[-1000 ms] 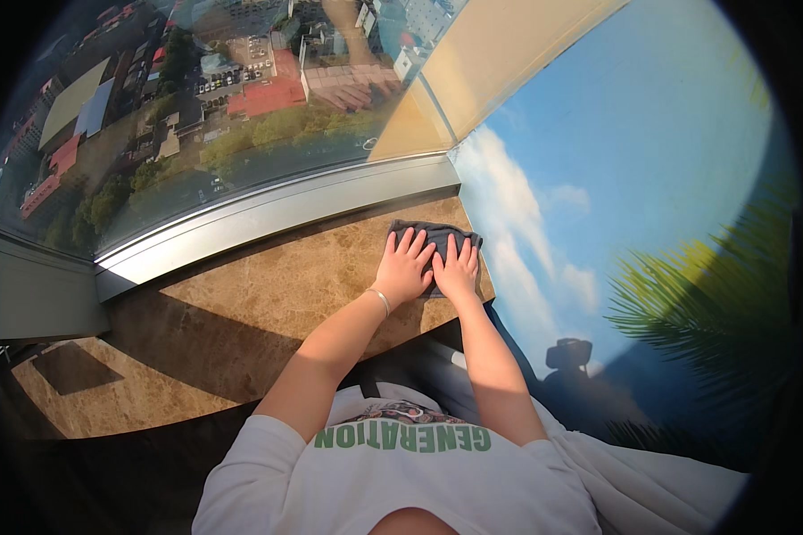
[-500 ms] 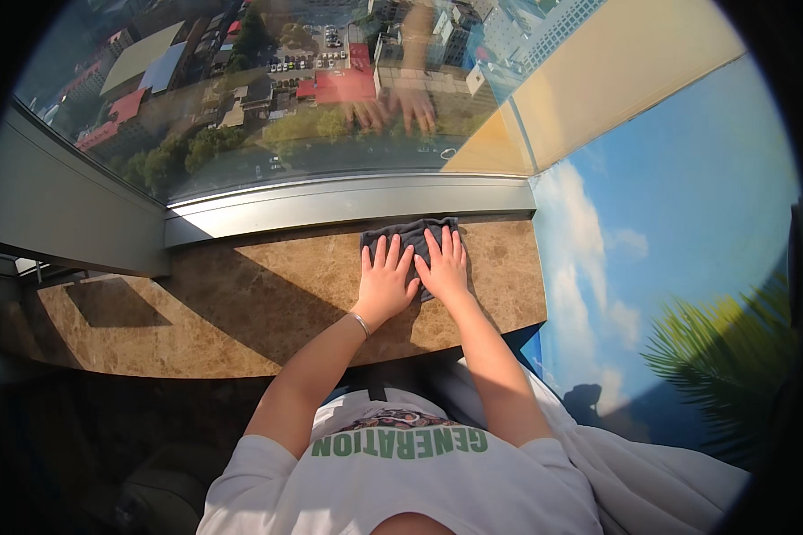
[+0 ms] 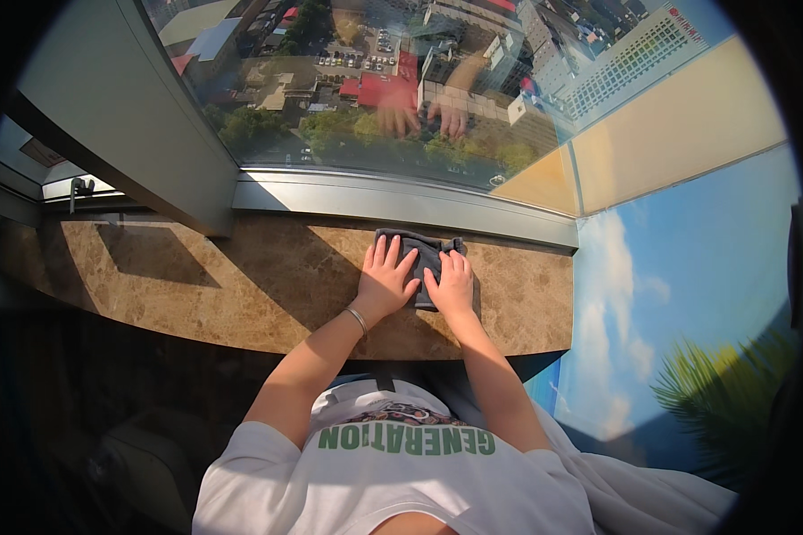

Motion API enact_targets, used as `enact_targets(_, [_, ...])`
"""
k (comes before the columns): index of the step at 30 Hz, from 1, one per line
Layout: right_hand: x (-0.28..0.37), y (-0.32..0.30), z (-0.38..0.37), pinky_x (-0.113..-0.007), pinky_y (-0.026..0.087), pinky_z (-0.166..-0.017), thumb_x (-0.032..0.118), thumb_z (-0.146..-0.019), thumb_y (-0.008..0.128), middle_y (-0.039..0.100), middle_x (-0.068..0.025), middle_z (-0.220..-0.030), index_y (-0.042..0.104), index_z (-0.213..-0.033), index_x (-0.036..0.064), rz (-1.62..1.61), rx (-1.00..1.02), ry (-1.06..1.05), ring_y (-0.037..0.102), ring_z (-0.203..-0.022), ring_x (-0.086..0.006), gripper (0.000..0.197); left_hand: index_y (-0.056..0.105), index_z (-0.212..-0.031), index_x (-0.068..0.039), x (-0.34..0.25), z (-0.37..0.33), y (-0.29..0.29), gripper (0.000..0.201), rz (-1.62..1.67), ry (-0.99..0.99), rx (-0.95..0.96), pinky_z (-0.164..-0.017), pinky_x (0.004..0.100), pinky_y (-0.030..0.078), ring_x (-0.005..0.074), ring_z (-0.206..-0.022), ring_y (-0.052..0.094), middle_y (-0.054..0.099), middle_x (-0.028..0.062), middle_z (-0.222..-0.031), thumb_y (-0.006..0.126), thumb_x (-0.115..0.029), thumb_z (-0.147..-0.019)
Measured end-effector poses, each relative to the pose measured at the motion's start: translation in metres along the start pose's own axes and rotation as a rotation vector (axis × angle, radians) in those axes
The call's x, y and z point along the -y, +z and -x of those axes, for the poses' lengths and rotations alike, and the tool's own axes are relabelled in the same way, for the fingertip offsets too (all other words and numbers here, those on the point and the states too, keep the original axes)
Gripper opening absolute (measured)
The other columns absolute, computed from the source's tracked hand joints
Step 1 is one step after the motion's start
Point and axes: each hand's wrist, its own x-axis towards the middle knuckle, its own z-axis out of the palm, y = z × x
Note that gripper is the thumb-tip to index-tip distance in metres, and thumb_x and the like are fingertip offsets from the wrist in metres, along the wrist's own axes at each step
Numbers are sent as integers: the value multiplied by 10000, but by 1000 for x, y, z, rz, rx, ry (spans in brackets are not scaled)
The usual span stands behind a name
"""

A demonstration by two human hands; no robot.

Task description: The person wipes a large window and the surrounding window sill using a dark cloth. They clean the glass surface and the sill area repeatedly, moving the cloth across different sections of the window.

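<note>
A dark grey cloth (image 3: pixel 426 283) lies flat on the brown marbled windowsill (image 3: pixel 517 303), its upper right corner bunched up. My left hand (image 3: pixel 384 278) rests on the cloth's left part, open, with fingers spread and pointing toward the window. A thin bracelet (image 3: pixel 358 319) circles the left wrist. On the cloth's right edge lies my right hand (image 3: pixel 452 283), also open, its fingers slightly bent and closer together, the thumb held apart. Both palms face down, and the cloth beneath them is partly hidden.
Along the sill's far side runs a metal window frame (image 3: pixel 401 203) with the glass pane (image 3: pixel 330 134) above it. A wide grey mullion (image 3: pixel 147 116) stands at the left. A wall painted with sky and palm leaves (image 3: pixel 633 294) borders the sill on the right.
The view has turned somewhat to the left. My right hand has drawn back a little toward me and its fingers have bent; the cloth's upper right corner has bunched up.
</note>
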Motion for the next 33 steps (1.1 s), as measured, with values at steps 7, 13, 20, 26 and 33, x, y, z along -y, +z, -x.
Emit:
enact_targets(7, [117, 26, -22, -389, 462, -808, 142, -780, 599, 555, -119, -997, 588, -1015, 1, -276, 177, -254, 524, -944, -304, 275, 525, -1204, -41, 76, 57, -43, 464, -141, -213, -300, -963, 471, 350, 357, -1167, 411, 453, 184, -1283, 554, -191, -765])
enact_targets(13, [155, 41, -11, -379, 472, -802, 107, -760, 597, 549, -107, -938, 599, -929, 20, -364, 208, -419, 526, -929, -296, 190, 589, -1049, 14, 109, 87, -72, 359, 24, -173, -332, -881, 417, 429, 351, -1004, 486, 533, 174, -1095, 546, -18, -694])
enact_targets(20, [160, 37, -59, -396, 480, -743, 55, -728, 595, 541, -109, -911, 592, -893, 43, -463, 108, -364, 526, -902, -314, 165, 583, -1060, 5, 130, 48, -98, 354, 56, -43, -458, -907, 401, 414, 340, -1047, 474, 527, 159, -1117, 533, 20, -709])
enact_targets(26, [180, 28, -104, -450, 385, -973, 226, -799, 628, 397, -226, -1342, 510, -1244, 81, -189, 221, -228, 385, -1221, -396, 483, 456, -1271, 4, 164, 12, -94, 498, -253, -355, -274, -1049, 473, 258, 352, -1263, 362, 416, 207, -1347, 482, -305, -882])
enact_targets(33, [188, 66, -128, -433, 452, -885, 226, -787, 634, 485, -169, -1226, 514, -1201, 57, -100, 273, -389, 474, -1106, -352, 462, 408, -1290, 61, 197, -3, -93, 596, -218, -483, -384, -1075, 438, 241, 342, -1299, 321, 379, 234, -1371, 494, -355, -871])
